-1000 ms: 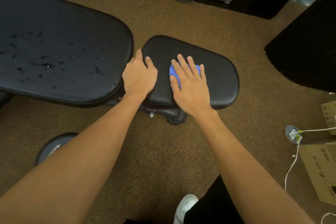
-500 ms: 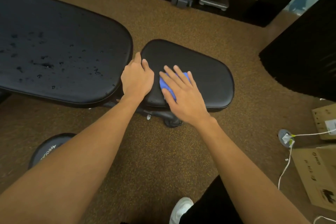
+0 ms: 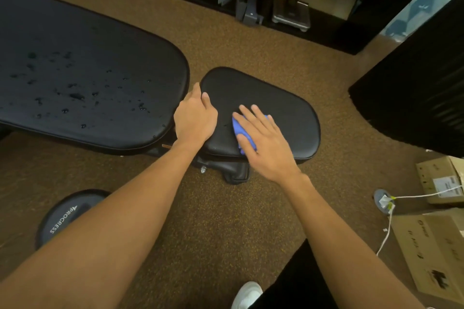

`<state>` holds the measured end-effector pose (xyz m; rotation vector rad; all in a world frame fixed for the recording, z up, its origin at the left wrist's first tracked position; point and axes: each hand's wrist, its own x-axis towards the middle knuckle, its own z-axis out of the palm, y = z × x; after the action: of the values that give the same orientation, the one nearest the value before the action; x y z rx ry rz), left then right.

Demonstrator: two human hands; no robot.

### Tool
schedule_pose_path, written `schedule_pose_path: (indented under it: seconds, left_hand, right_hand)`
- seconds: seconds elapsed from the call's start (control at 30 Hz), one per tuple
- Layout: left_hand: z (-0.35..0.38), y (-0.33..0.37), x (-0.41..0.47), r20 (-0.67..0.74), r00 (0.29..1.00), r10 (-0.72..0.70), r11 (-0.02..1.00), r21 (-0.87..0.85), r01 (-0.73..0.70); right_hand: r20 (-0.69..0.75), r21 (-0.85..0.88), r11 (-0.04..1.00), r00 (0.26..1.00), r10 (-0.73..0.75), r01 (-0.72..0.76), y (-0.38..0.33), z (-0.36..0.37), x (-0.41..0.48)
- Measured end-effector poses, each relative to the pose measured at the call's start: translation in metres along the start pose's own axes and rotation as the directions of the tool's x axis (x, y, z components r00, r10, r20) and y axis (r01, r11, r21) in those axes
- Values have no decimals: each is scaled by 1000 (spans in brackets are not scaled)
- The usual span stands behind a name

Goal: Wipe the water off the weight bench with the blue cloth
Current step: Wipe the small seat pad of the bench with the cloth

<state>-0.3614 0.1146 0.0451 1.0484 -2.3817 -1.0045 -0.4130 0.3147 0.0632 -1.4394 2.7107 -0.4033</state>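
Note:
The weight bench has a long black back pad (image 3: 88,70) at the left, dotted with water drops (image 3: 75,96), and a smaller black seat pad (image 3: 276,98) in the middle. My right hand (image 3: 266,143) lies flat with straight fingers on the blue cloth (image 3: 241,130), pressing it onto the near left part of the seat pad. Only the cloth's left edge shows beneath the fingers. My left hand (image 3: 194,118) rests on the seat pad's left end, its fingers reaching into the gap between the two pads.
Brown carpet surrounds the bench. A round black weight plate (image 3: 67,213) lies at the near left. Cardboard boxes (image 3: 431,253) and a white cable (image 3: 388,228) sit at the right. A dark cabinet (image 3: 414,98) stands at the right, metal gear (image 3: 248,7) along the far wall.
My right hand has slid the blue cloth leftward and toward the near edge of the seat pad. The left hand has stayed on the pad's left end.

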Motion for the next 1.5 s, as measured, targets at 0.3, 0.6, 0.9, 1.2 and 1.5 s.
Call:
schedule_pose_path:
  seconds: [0.3,0.6,0.9,1.2,1.5]
  left_hand:
    - [-2,3,0,16,1000,-16,1000,-1,16]
    - [0,3,2,7,1000,-18,1000,1,18]
    - [2,1,3,-49,999,-11,1000,-14,11]
    - [0,7,1,-75,991,-111,991,-83,104]
    - [-3,10,-1,-29,981,-192,959,-219,181]
  right_hand:
    - [-23,-11,945,945,326,-326,-15,5,51]
    - [28,16,995,994,103,-103,8,-10,13]
    - [-22,-4,999,999,46,-47,-15,11,47]
    - [-44,-36,993,993,111,-112,4,9,59]
    - [-6,-35,974,974,-224,224,26,5,20]
